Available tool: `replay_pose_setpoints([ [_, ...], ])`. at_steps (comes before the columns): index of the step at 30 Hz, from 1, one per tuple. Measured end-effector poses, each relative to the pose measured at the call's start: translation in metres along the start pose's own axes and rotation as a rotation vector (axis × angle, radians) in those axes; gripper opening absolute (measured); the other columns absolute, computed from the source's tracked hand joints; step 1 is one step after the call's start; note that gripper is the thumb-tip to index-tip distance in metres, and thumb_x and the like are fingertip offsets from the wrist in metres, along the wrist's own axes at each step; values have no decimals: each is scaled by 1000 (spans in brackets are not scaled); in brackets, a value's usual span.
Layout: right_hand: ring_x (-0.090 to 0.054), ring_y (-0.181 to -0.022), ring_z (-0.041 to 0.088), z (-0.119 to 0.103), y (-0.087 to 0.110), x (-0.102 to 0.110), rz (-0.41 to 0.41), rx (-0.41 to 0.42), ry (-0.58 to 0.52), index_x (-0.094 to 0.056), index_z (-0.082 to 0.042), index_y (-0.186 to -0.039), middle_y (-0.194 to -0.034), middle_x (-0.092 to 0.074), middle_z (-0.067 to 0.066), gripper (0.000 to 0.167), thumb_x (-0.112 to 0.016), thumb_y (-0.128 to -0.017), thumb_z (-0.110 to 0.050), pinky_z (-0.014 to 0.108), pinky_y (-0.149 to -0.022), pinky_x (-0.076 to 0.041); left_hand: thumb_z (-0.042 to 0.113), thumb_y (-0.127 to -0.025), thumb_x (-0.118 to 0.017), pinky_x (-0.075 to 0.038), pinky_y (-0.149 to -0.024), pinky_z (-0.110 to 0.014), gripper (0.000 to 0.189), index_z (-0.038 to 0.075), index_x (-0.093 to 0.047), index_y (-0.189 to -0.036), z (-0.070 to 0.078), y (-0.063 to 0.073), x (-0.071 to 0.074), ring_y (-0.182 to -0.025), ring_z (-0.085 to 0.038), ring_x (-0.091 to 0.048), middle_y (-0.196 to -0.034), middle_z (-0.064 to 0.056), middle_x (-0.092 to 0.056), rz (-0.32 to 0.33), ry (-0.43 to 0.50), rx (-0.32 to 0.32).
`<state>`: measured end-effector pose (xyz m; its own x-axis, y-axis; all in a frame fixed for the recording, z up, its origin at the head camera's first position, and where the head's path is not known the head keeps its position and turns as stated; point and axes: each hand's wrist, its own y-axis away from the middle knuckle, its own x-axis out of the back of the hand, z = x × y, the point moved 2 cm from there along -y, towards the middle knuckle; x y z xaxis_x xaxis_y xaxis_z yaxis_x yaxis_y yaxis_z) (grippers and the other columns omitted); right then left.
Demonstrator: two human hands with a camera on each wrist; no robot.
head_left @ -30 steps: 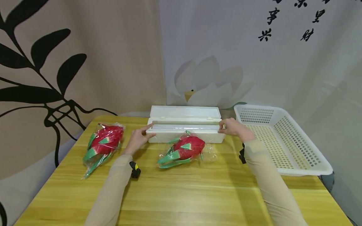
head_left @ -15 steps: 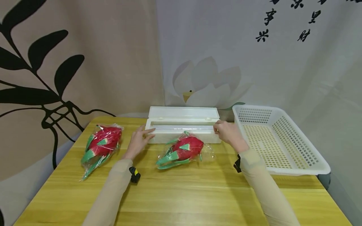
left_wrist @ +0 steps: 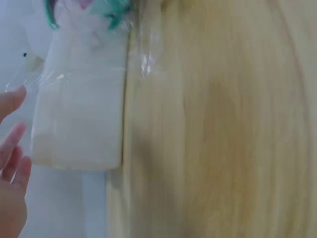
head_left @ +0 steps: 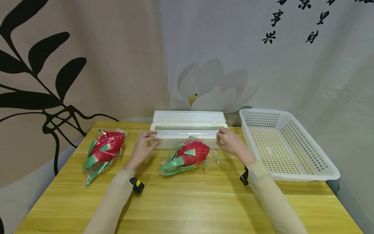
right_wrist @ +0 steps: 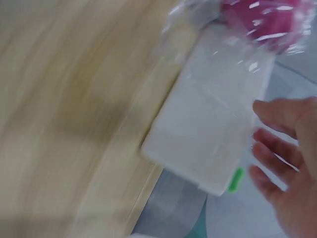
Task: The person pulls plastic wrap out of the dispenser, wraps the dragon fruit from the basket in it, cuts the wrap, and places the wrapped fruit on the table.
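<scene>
In the head view, a white lidded box (head_left: pixel 166 144) stands lid up at the table's back, a roll of clear film (head_left: pixel 187 132) inside. At its left end, my left hand (head_left: pixel 143 145) has its index finger and thumb apart at the front rim. My right hand (head_left: pixel 230 143), fingers bent, is by the right end. Clear streaks run near the left thumb (left_wrist: pixel 12 101) in the left wrist view; whether either hand pinches film is hidden. Before the box lies a red fruit with green tips, like a dragon fruit (head_left: pixel 196 152), in clear plastic.
A second wrapped red fruit (head_left: pixel 109 144) lies at the table's left. The white perforated basket (head_left: pixel 318 156) stands at the back right, close to my right forearm. Behind the wooden table (head_left: pixel 187 204) hangs a printed curtain (head_left: pixel 131 65).
My right hand has moved left and a little toward me from the box's right end. My left hand has stayed at the left end, shifting slightly. Box and fruits look unmoved.
</scene>
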<state>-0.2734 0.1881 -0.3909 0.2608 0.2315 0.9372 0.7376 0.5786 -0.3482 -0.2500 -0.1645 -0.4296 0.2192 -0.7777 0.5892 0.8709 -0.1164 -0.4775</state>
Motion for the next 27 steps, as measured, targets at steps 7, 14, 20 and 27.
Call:
replay_pose_setpoints([
  [7,-65,-94,27,-19,8,3,-150,-33,-302,-57,-10,-79,-101,-68,10,12,-67,-86,-8,39,-81,-53,11,-86,-68,-47,-99,-49,13,3,-73,-95,25,16,-3,-112,-32,-61,-113,-13,-69,-138,101,20],
  [14,-66,-101,30,-29,21,-4,-142,-76,-542,-61,-2,-98,-103,-68,13,11,-62,-92,-12,41,-88,-55,21,-89,-66,-49,-96,-50,23,6,-70,-107,38,35,-14,-112,-33,-62,-119,-13,-68,-263,85,4],
  [20,-67,-102,31,-30,26,-10,-101,-82,-611,-60,-2,-111,-109,-67,15,29,-70,-85,-13,40,-87,-56,23,-79,-76,-54,-90,-43,41,1,-67,-113,45,41,-18,-108,-31,-64,-121,-14,-66,-262,39,-77],
  [27,-71,-86,27,-34,24,-10,1,-33,-531,-67,-3,-98,-95,-72,12,15,-70,-83,-4,35,-76,-58,14,-77,-77,-56,-86,-40,37,-1,-68,-109,49,43,-20,-105,-30,-66,-118,-16,-66,-227,78,-63],
])
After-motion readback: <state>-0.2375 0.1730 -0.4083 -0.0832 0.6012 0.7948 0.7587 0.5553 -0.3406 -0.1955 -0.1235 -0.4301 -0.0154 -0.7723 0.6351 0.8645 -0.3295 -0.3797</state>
